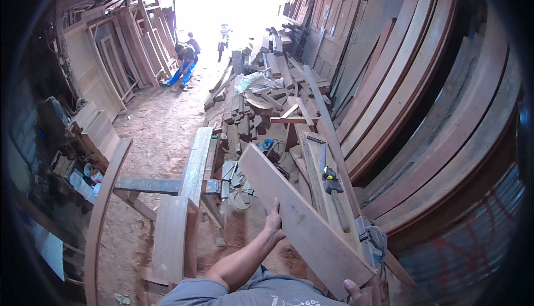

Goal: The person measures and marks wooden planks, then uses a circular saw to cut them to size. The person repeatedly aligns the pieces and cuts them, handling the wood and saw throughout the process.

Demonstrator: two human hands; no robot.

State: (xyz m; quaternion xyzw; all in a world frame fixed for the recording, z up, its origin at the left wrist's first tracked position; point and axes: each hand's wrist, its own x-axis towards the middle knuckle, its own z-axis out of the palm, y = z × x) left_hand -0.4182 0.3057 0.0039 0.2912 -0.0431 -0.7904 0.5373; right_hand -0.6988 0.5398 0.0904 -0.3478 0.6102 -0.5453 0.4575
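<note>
A long reddish-brown board (303,214) slants up from the bottom right toward the middle. My left hand (273,222) is closed on its left edge, thumb upward. My right hand (356,292) grips its lower end, partly out of view. Right of the board is a long plank bench (311,153) holding a hammer (332,186), a yellow and black tape measure (329,172) and a metal square (316,141). A grey power tool (372,242) sits at the bench's near end, beside the board. To my left stand a wooden box piece (169,239) and a pale plank (194,161).
A timber pile (272,86) fills the middle behind a blue power tool (268,146). Doors and frames (94,67) lean left; long boards (400,83) lean right. A curved beam (103,211) stands near left. Two people (183,67) and a motorbike (224,42) are far back on the dirt floor.
</note>
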